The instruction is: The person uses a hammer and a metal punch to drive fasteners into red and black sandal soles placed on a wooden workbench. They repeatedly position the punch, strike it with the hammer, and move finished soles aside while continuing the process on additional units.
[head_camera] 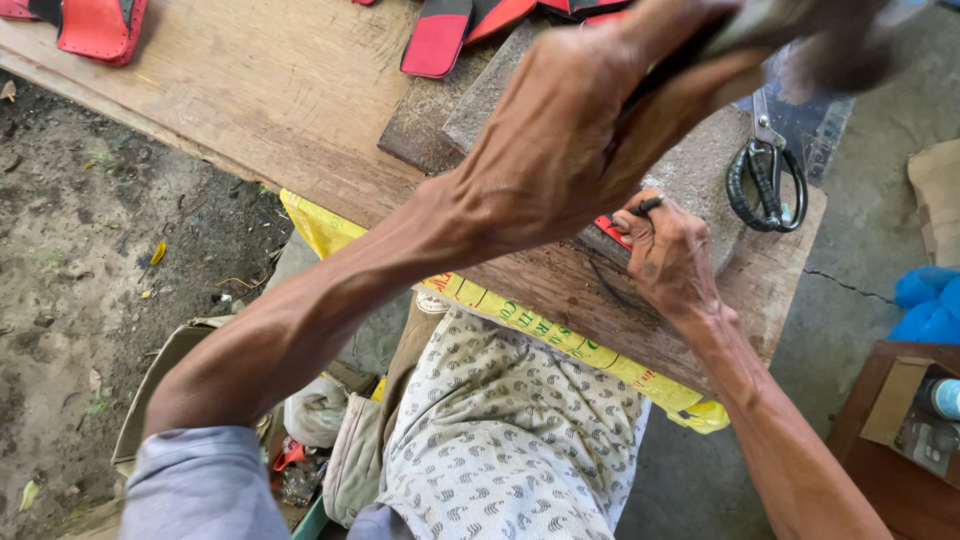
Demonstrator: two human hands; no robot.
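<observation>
My left hand (565, 130) is raised close to the camera and is closed around the dark handle of a tool (800, 35) whose head is blurred at the top right. Below it, my right hand (672, 258) pinches a small black pin-like tool (647, 206) upright against a red piece (609, 228). The red piece lies on a grey stone slab (690, 170) and is mostly hidden by my left hand. The slab rests on a worn wooden workbench (260, 90).
Black-handled scissors (765, 185) lie on the slab to the right of my right hand. Red and black sandal parts (437, 40) lie along the bench's far edge, another (100, 28) at the far left. Dirt ground lies left; a brown box (905, 430) and blue cloth (930, 305) stand right.
</observation>
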